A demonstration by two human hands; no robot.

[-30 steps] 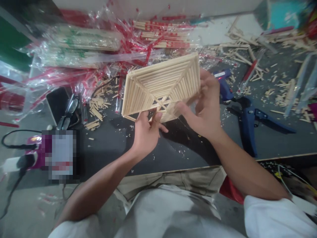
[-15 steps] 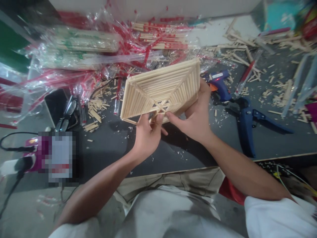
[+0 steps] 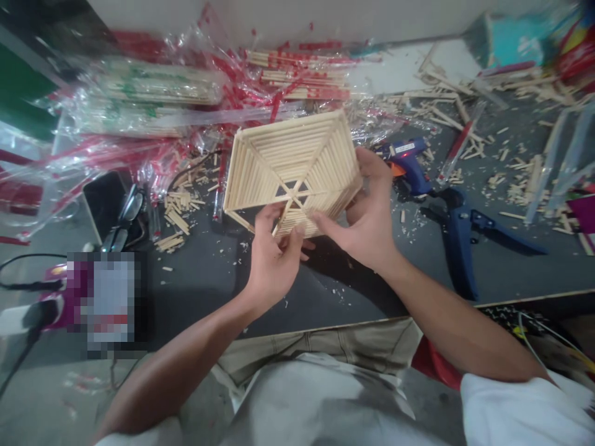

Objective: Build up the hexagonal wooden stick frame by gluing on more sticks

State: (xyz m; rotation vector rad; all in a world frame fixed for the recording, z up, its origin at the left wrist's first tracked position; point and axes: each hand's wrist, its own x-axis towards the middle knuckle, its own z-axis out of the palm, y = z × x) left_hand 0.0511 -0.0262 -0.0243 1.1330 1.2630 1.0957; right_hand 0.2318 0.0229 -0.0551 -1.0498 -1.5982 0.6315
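Above the dark table I hold a hexagonal stick frame (image 3: 288,148), built of pale wooden sticks in nested rows around a small star-shaped centre. One wedge at its lower left is an open gap between spokes. My left hand (image 3: 276,257) grips the near edge beside that gap, thumb in front and some fingers behind. My right hand (image 3: 369,217) holds the right side, its thumb on the face near the centre and its other fingers round the outer edge. The frame tilts, with its inner face turned towards me.
A blue glue gun (image 3: 411,164) and blue-handled cutters (image 3: 460,241) lie to the right. Wrapped chopsticks (image 3: 153,87) and torn plastic sit at the back. Cut stick pieces (image 3: 179,214) are scattered about. A phone (image 3: 105,201), glasses (image 3: 123,217) and a purple power strip (image 3: 69,291) are at left.
The stick frame has turned in my hands, so its centre and lower rows show more fully. Its right edge has shifted left, and my left thumb has moved lower, away from the centre.
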